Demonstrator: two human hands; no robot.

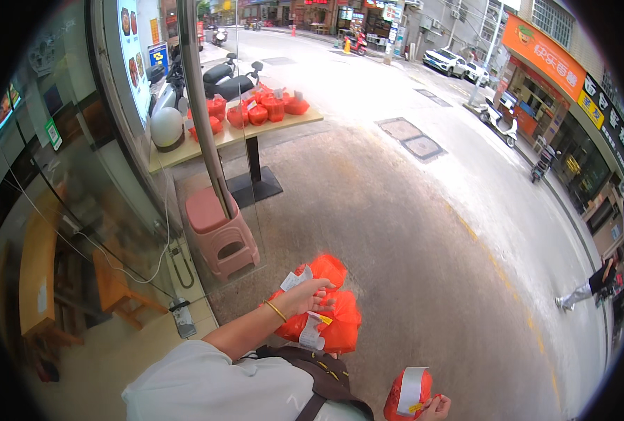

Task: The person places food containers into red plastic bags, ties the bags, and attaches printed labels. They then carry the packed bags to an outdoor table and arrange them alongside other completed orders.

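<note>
My left hand (312, 298), with a gold-coloured bangle at the wrist, holds a bunch of red plastic bags (338, 321) in front of my body. Their handles are mostly hidden by the curled fingers. White paper slips (311, 332) hang from these bags, one with a yellow tag. Lower right, my right hand (437, 408) grips the knotted top of one smaller red plastic bag (394, 392). A long white slip (413, 387) with a yellow tag lies over that bag. Both loads are off the ground. A dark apron (312, 363) covers my front.
Ahead on the left, a table (291, 121) bears several red bags (275, 108) and a white helmet (167, 126). A pink plastic stool (222, 231) stands by a glass door with a metal handle (201, 105). Parked scooters (228, 79) sit beyond; a person (596, 284) is across the street.
</note>
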